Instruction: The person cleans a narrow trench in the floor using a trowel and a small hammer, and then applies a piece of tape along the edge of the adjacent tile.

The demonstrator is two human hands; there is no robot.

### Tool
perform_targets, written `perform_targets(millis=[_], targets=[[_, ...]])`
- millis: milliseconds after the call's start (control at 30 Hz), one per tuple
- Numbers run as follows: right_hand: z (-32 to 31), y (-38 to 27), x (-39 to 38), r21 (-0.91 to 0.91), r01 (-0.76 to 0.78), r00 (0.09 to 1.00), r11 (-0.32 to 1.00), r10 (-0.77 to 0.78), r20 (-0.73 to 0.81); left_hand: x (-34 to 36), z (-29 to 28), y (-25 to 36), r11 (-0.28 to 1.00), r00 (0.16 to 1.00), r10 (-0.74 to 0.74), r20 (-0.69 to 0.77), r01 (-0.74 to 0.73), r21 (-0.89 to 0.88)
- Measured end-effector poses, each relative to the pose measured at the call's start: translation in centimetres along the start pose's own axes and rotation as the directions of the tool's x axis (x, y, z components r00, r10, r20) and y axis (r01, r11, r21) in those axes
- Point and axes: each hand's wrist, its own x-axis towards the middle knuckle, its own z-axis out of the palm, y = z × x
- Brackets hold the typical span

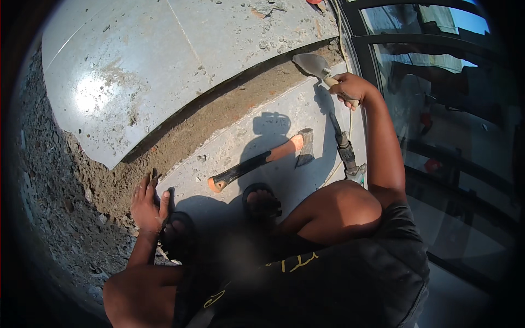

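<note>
My right hand (350, 90) is wrapped round the light handle of a trowel (310, 64). Its grey blade points left, over the right end of a sandy trench (219, 119) between two pale tiled surfaces. Fingers stretched out, my left hand (146, 203) rests at the trench's near left end, by the corner of the nearer tile (224, 158). A hatchet (260, 159) with a black and orange handle lies on that tile between my hands, its head to the right. Right of the hatchet lies a tool with a metal shaft and chuck (344, 146), its rear part hidden by my knee.
The farther tile (164, 60) carries rubble crumbs and dust; its near edge overhangs the trench. Gravelly soil (71, 218) spreads along the left. A dark-framed glass panel (437, 109) borders the right, with a pale cable (343, 33) beside it. My sandalled feet (261, 202) stand close to the hatchet.
</note>
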Motion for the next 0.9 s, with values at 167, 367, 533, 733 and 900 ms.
perform_targets(millis=[167, 367, 533, 733, 900], targets=[[-0.2, 2.1, 7.2, -0.089, -0.056, 0.969, 0.994, 0.033, -0.247, 0.3, 0.9, 0.5, 0.999, 1.000, 0.025, -0.010, -0.026, -0.041], [2.1, -3.6, 1.3, -0.160, 0.088, 0.995, 0.983, -0.079, 0.063, -0.3, -0.3, 0.3, 0.999, 0.999, -0.035, 0.013, 0.035, -0.003], [-1.6, -0.1, 1.9, -0.158, -0.026, 0.999, 0.987, 0.019, -0.040, -0.3, 0.0, -0.4, 1.000, 1.000, 0.008, -0.010, -0.008, -0.009], [1.8, 0.5, 9.2, -0.227, -0.084, 0.995, 0.970, 0.070, -0.069, 0.3, 0.7, 0.2, 1.000, 1.000, 0.007, 0.012, -0.007, -0.030], [5.2, -8.2, -1.3, -0.305, 0.146, 0.964, 0.941, -0.066, 0.257, -0.4, -0.3, -0.3, 1.000, 1.000, -0.018, 0.015, 0.019, -0.016]])
